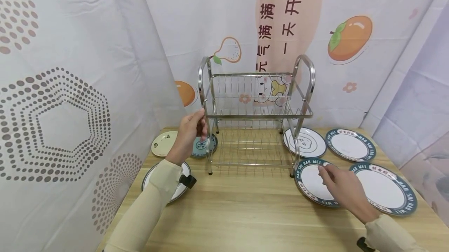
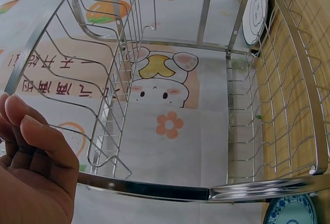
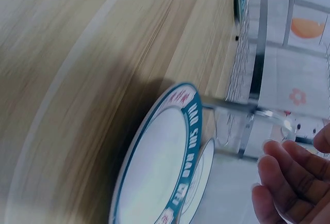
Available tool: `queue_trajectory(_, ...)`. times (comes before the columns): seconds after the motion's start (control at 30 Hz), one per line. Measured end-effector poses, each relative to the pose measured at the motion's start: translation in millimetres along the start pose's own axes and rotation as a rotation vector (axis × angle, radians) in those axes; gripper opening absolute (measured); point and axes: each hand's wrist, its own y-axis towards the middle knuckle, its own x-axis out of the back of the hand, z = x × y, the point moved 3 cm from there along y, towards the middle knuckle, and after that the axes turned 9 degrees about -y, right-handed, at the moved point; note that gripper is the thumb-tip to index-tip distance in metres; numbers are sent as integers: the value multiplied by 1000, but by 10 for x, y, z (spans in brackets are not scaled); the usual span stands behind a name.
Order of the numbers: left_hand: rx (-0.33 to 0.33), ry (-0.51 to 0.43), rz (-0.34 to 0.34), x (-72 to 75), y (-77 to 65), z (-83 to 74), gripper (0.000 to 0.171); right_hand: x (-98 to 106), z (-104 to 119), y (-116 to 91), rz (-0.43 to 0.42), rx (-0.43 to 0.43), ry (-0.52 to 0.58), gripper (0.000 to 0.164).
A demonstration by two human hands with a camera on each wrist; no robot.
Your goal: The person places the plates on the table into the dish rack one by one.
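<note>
A two-tier metal dish rack [image 1: 257, 116] stands at the middle of the table. My left hand [image 1: 191, 131] is at its upper left front corner, thumb above and fingers curled below, and appears to pinch the rail. In the left wrist view, the fingertips of this hand [image 2: 36, 167] meet the end of a rack bar [image 2: 38, 38]. My right hand [image 1: 345, 191] hovers over a round plate with a lettered green rim [image 1: 313, 184]. Its fingers are loosely bent and hold nothing, as the right wrist view also shows.
To the right lie a large lettered plate [image 1: 384, 189], another lettered plate [image 1: 350, 145] and a white plate with a thin dark rim [image 1: 305, 143]. On the left are a cream plate [image 1: 163, 144], a blue patterned plate [image 1: 200, 148] and a dark-rimmed white plate [image 1: 182, 184]. Printed curtains [image 1: 140, 49] surround the table.
</note>
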Motion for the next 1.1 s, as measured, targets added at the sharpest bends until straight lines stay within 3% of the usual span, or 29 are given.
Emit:
queue_trajectory(0.27, -3, 6, -15, 1, 4, 33, 45, 32, -313, -47, 57, -76, -8, 39)
queue_trajectory(0.53, -13, 2, -11, -20, 9, 43, 45, 66, -644, -96, -12, -103, -71, 33)
queue_trajectory(1.1, -23, -5, -9, -13, 21, 63, 46, 109, -1248, -218, 20, -214, -108, 41)
